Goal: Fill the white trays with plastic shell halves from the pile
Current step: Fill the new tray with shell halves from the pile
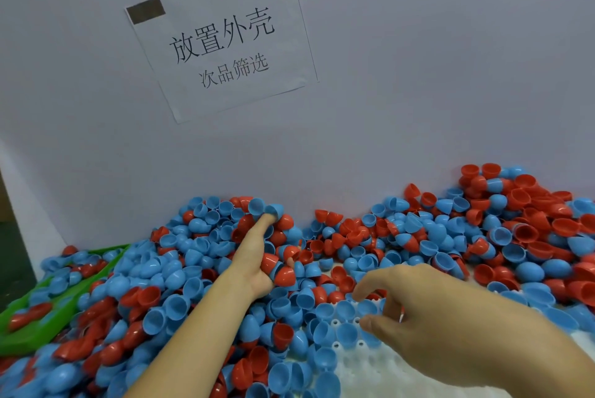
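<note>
Head view: we gather shells for the white tray [380,365].
Our left hand [257,259] clutches red shell halves [281,272] in the pile [483,236]; our right hand [428,310], fingers curled and seemingly empty, hovers over the tray's far edge. Next, we judge, seating halves.

We see shell halves [322,268]: smooth glossy plastic, red and blue | white tray [380,368]: matt moulded plastic | green tray [29,333]: smooth plastic, slight sheen | sign [222,40]: matt white paper | wall [418,75]: matt, smooth
</note>
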